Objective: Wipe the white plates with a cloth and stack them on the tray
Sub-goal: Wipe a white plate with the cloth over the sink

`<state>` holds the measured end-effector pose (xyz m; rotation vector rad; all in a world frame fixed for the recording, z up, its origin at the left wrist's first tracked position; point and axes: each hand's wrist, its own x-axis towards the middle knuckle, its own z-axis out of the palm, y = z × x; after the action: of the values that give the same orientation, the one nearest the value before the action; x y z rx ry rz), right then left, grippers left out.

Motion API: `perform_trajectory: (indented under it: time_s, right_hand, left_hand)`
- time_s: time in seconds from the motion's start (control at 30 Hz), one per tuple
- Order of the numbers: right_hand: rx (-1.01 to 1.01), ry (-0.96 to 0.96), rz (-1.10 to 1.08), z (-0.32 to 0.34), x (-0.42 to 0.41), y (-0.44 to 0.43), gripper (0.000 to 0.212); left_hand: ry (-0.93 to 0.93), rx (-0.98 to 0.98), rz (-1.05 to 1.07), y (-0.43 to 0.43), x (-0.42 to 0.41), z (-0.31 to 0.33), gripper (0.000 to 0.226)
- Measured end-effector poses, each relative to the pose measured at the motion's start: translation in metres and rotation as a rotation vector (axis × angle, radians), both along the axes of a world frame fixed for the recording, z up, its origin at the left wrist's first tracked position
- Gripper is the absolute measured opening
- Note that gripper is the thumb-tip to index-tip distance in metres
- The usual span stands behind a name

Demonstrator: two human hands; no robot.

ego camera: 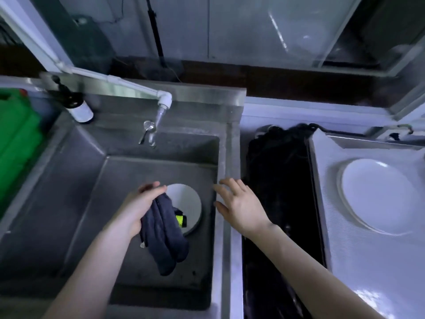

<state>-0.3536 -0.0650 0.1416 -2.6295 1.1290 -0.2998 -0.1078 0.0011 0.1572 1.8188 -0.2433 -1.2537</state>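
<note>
A white plate (pixel 187 203) lies flat on the bottom of the steel sink (pixel 161 171), partly hidden by a dark blue cloth (pixel 164 233). My left hand (pixel 143 203) grips the cloth's upper end, and the rest hangs down over the sink. My right hand (pixel 241 203) hovers with fingers spread above the sink's right rim, holding nothing. On the right, white plates (pixel 377 194) sit stacked on the white tray (pixel 368 272).
A white pipe tap (pixel 161 107) juts over the sink's back. A dark pump bottle (pixel 78 107) stands at the back left beside a green container (pixel 16 143). A black gap with a dark bag (pixel 280 180) separates sink and tray.
</note>
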Motion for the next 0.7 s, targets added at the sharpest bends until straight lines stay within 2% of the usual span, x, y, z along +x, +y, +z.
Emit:
perform_trajectory:
  time_s: [0.1,0.2,0.4,0.53,0.7]
  right_hand:
    - [0.177,0.064,-0.043,-0.039,0.050,0.002,0.046]
    - [0.362,0.188,-0.099,-0.076,0.082,0.003,0.057]
    - [0.631,0.341,-0.246,-0.151,0.124,-0.011,0.072]
    - [0.750,0.321,-0.352,-0.189,0.134,-0.021,0.079]
    - [0.772,0.321,-0.456,-0.217,0.138,-0.030,0.083]
  left_hand:
    - [0.137,0.179,-0.029,0.000,0.049,-0.040,0.020]
    - [0.197,0.314,-0.082,-0.005,0.074,-0.079,0.008]
    - [0.276,0.432,-0.184,-0.030,0.092,-0.161,0.015]
    - [0.240,0.425,-0.197,-0.040,0.095,-0.198,0.029]
    - [0.080,0.418,-0.241,-0.052,0.098,-0.220,0.039]
